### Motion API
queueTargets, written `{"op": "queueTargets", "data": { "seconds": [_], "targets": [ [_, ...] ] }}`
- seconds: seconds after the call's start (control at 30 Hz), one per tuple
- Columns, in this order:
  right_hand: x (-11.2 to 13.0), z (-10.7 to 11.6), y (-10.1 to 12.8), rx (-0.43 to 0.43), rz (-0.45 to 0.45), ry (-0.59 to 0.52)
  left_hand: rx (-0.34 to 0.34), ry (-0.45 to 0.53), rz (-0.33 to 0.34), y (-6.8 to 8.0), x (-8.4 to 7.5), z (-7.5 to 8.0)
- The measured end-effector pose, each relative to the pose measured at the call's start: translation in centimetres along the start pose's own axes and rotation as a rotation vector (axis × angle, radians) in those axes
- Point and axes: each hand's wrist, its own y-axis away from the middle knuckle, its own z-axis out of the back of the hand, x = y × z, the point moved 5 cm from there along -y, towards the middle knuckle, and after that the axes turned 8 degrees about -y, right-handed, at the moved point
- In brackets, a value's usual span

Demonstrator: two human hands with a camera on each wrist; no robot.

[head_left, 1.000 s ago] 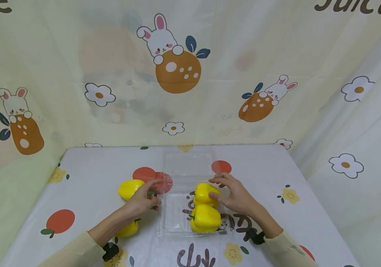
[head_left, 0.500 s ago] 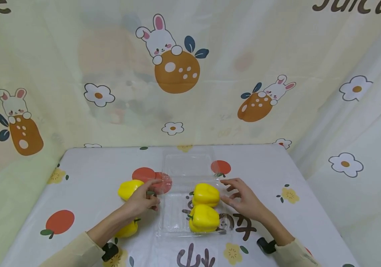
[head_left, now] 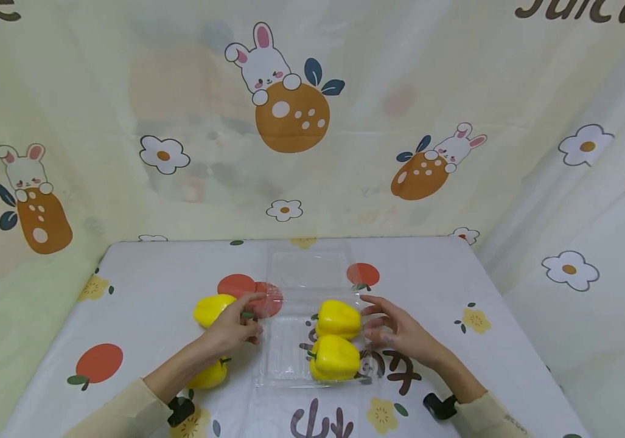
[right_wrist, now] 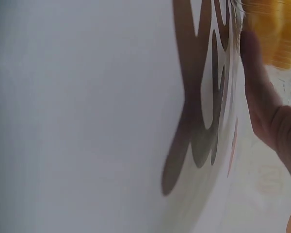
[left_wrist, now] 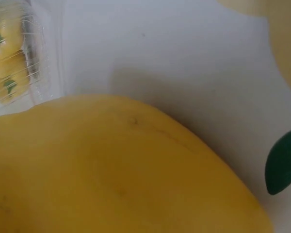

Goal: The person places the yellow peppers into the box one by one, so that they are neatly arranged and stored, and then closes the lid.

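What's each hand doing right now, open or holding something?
Left hand: fingers curled at the clear tray edge beside a yellow pepper; grip cannot be told.
Right hand: open, empty, beside the tray's peppers.

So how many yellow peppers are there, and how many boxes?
Yellow bell peppers in the clear plastic box: 2
Yellow bell peppers on the table outside it: 2
Clear plastic boxes: 1
Total: 5 things
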Motion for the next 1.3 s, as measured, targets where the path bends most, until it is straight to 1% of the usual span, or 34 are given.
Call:
{"op": "queueTargets", "data": {
  "seconds": [0.1,0.2,0.33,0.43,0.6,0.8,1.03,1.17,1.3],
  "targets": [
    [-0.3,-0.2,0.0,0.071,-0.016,-0.083,0.007,-0.006,-0.002,-0.1,0.0,-0.1],
    [-0.5,-0.2,-0.1,0.111,-0.040,-0.142,0.003,-0.017,0.001,-0.2,0.1,0.0],
    [-0.8,-0.1,-0.3,0.112,-0.091,-0.202,-0.002,-0.031,0.004,-0.4,0.2,0.2],
    [-1.0,0.0,-0.2,0.109,-0.112,-0.227,0.012,-0.027,0.000,-0.4,0.2,0.2],
    [-1.0,0.0,-0.1,0.114,-0.099,-0.238,0.031,-0.014,-0.012,-0.5,0.2,0.1],
    [-0.9,-0.1,-0.4,0.111,-0.085,-0.245,0.040,-0.005,-0.010,-0.3,0.1,0.3],
    [-0.7,-0.3,-0.5,0.124,-0.046,-0.255,0.064,0.006,-0.023,-0.1,0.0,0.5],
    [-0.7,-0.2,-0.3,0.140,-0.023,-0.255,0.071,-0.033,-0.026,0.1,-0.3,1.0],
    [-0.7,-0.2,-0.3,0.150,-0.010,-0.255,0.061,-0.115,-0.007,0.4,-0.9,2.0]
  ]
}}
